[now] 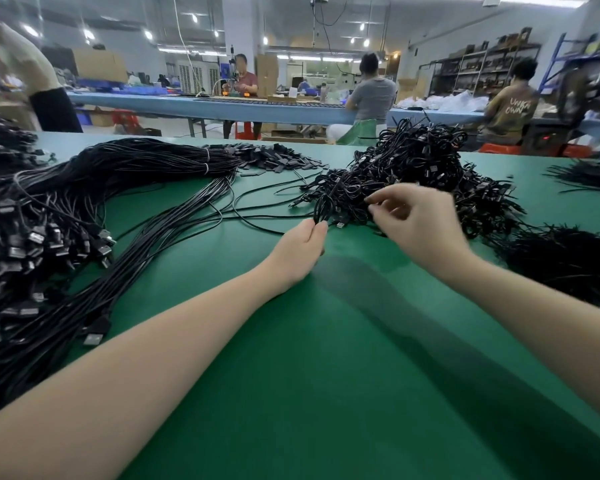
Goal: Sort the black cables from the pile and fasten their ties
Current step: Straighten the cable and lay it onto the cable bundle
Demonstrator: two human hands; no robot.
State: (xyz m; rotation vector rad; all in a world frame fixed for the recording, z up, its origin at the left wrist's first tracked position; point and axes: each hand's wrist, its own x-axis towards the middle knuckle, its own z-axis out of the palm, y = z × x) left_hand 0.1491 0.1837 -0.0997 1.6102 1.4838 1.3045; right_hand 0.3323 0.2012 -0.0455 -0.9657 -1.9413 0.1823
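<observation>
While the left hand [303, 249] pinches a coiled cable [323, 207] at the near edge of the pile [413, 168], the right hand [414, 221] pinches its tie beside it, apparently to fasten the coil.

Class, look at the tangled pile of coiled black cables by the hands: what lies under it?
The pile of coiled cables rests on the green table mat, which shows all round its edges. Whatever lies beneath its middle is covered.

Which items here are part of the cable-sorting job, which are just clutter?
In play: left hand, right hand, looped black cable, tangled black cable pile, green table.
Lying about: long tied black cable bundle, flat black tabs heap.
</observation>
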